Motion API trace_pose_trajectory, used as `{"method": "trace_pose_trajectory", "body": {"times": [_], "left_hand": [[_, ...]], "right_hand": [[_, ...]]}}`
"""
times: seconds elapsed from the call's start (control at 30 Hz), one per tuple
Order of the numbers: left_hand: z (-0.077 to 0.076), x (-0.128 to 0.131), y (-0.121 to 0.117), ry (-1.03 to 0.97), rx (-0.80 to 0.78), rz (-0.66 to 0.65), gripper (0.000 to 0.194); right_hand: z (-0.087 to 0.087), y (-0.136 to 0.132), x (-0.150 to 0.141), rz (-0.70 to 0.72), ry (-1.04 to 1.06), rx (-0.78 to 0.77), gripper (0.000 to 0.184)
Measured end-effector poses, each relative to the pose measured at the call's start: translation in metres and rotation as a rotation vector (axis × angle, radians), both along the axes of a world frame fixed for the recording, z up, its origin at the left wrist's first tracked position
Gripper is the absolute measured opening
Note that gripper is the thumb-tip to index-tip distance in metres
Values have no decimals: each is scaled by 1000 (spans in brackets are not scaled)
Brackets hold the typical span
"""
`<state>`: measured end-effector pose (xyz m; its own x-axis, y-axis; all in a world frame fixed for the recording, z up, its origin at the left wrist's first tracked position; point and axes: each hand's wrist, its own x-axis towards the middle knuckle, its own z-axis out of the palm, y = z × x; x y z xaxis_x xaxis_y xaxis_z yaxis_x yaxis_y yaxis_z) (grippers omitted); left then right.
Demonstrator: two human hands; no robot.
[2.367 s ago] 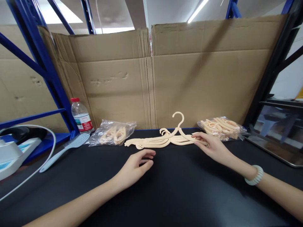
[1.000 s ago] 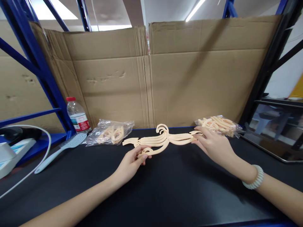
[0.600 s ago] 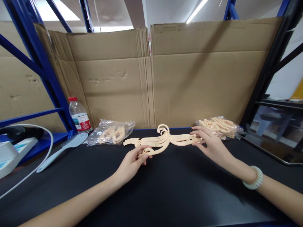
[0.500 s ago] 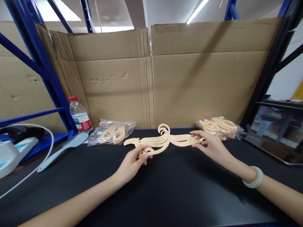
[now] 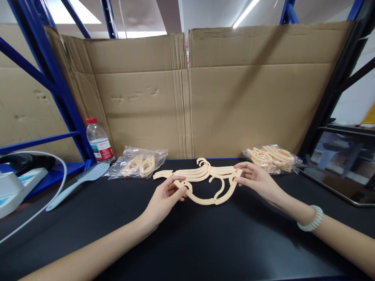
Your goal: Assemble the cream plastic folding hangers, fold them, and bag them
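Observation:
A cream plastic hanger (image 5: 209, 195) is held by its two ends between my hands, folded into a V that sags toward me, hook pointing inward. My left hand (image 5: 166, 195) pinches its left end and my right hand (image 5: 255, 180) grips its right end. Just behind it, a small stack of the same cream hangers (image 5: 193, 173) lies flat on the black tabletop (image 5: 187, 238). A white beaded bracelet (image 5: 311, 221) sits on my right wrist.
Two clear bags of folded hangers lie at the back, one at the left (image 5: 137, 163) and one at the right (image 5: 271, 157). A water bottle (image 5: 99, 141), a pale blue hairbrush (image 5: 77, 184) and a white cable (image 5: 35, 210) lie left. Cardboard sheets (image 5: 187, 93) wall the back.
My hands have lifted one hanger off the stack toward me, and it has folded from flat into a V between them. Earlier my right hand laid a hanger on the stack.

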<state>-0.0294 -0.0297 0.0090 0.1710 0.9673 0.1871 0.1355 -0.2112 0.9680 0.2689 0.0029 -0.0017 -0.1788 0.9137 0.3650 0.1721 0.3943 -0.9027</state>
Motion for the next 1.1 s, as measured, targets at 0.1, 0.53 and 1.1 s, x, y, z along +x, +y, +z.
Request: {"method": "trace_pose_trajectory", "body": {"times": [0.1,0.53,1.1], "left_hand": [[2,7,-7,-52,-28,-20,41],[2,16,-18,-111,-42,-70,34],[-6,15,-20,-2,142,-116,17]], "right_hand": [[3,-7,-11,8,167,-31,41],[13,-45,-48,498,-14,-118,22],[9,-56,-48,692,-104,-185,52]]}}
